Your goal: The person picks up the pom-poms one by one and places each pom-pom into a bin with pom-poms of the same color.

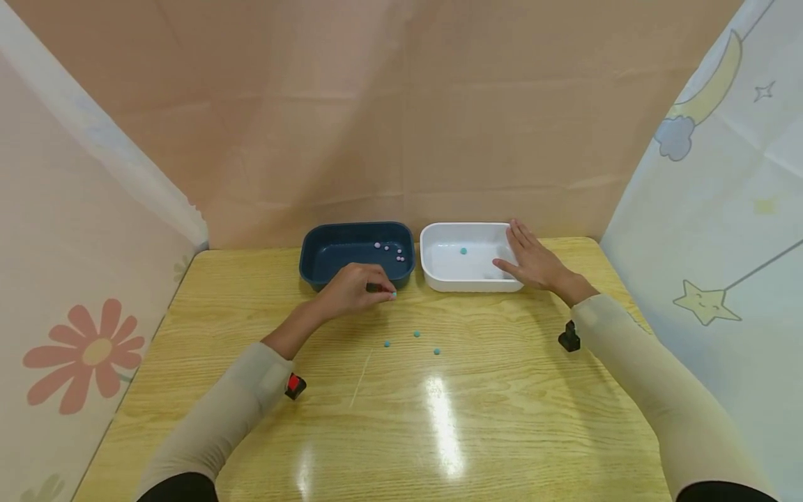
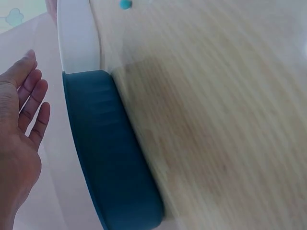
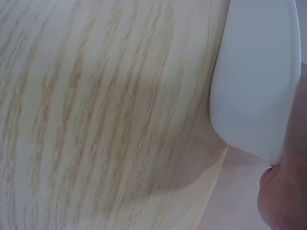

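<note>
In the head view my left hand pinches a small teal bead at its fingertips, over the front edge of the dark blue tray. The left wrist view shows that hand beside the blue tray's wall; the bead is hidden there. My right hand rests on the right end of the white tray, fingers straight and thumb spread inward. One teal bead lies in the white tray. Several pale pink beads lie in the blue one.
Three loose teal beads, one of them farther back, lie on the wooden table in front of the trays. The trays stand side by side at the table's back edge, against a brown sheet. Patterned panels flank both sides.
</note>
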